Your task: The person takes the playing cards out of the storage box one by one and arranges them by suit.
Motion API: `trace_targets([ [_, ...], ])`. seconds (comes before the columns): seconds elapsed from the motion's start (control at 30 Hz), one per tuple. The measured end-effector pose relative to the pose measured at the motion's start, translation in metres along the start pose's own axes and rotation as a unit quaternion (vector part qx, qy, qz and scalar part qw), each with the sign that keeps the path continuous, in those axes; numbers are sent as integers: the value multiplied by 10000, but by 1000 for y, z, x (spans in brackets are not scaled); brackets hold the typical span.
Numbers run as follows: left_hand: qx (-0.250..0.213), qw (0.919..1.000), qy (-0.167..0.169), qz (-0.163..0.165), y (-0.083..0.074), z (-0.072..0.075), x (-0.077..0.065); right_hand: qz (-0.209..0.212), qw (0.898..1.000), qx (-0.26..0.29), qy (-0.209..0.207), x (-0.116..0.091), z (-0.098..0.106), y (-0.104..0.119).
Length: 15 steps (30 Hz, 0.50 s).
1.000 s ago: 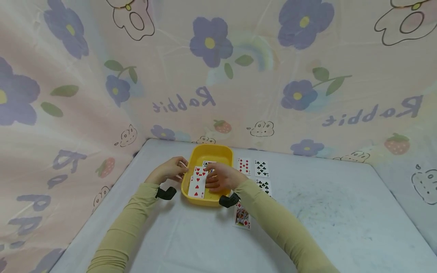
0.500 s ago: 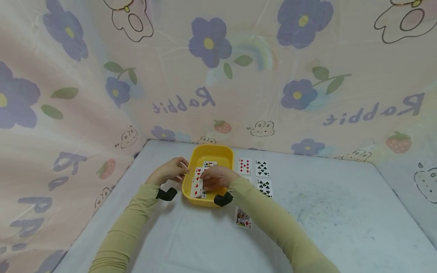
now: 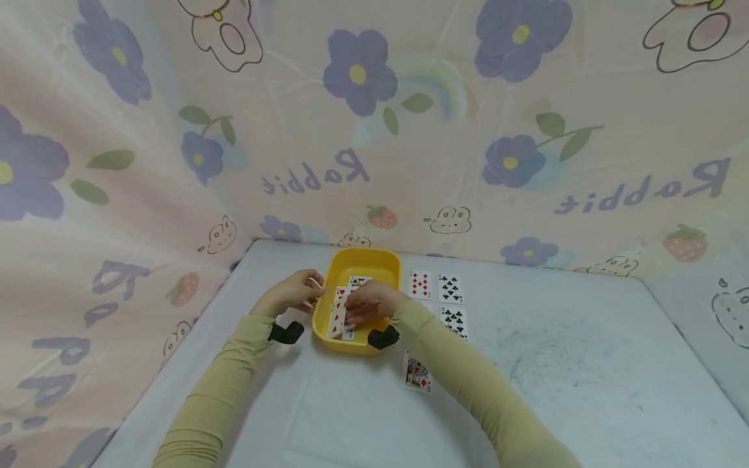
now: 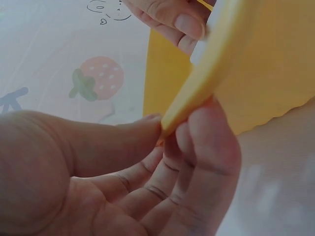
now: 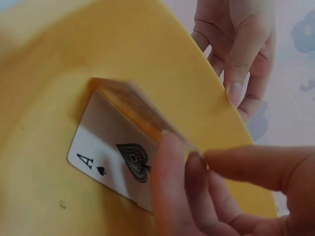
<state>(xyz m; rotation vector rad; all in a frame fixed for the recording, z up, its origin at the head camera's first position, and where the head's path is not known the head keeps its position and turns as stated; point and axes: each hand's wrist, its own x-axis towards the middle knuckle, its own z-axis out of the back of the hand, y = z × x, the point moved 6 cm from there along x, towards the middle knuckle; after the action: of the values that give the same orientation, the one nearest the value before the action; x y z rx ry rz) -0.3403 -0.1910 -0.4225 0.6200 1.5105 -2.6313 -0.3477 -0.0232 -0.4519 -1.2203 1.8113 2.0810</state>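
My left hand (image 3: 292,292) pinches the left rim of a yellow plastic tray (image 3: 329,270) between thumb and fingers, as the left wrist view shows. Inside the tray, my right hand (image 3: 374,302) pinches the right edge of a hearts playing card (image 3: 337,318), which stands tilted with its face to the left. Beneath it, an ace of spades (image 5: 110,135) lies face up on the tray floor in the right wrist view. A face card (image 3: 359,281) shows partly behind my right fingers. The right hand covers whatever else lies there.
Right of the tray, face-up cards lie in rows: a diamonds card (image 3: 420,285), a clubs card (image 3: 450,288) and another clubs card (image 3: 454,320). A diamonds face card (image 3: 417,372) lies nearer me. My right forearm hides part of the rows. Printed cloth (image 3: 409,130) hangs behind.
My right hand has moved slightly left and taken the hearts card by its right edge. That card has tipped up leftward, uncovering the ace of spades. The left hand stays on the rim.
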Motion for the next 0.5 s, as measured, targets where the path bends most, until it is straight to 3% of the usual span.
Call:
trace_targets([
  [0.5,27,9999,31,-114,0,-1,1,262,9993,-275,-49,-1,5,4],
])
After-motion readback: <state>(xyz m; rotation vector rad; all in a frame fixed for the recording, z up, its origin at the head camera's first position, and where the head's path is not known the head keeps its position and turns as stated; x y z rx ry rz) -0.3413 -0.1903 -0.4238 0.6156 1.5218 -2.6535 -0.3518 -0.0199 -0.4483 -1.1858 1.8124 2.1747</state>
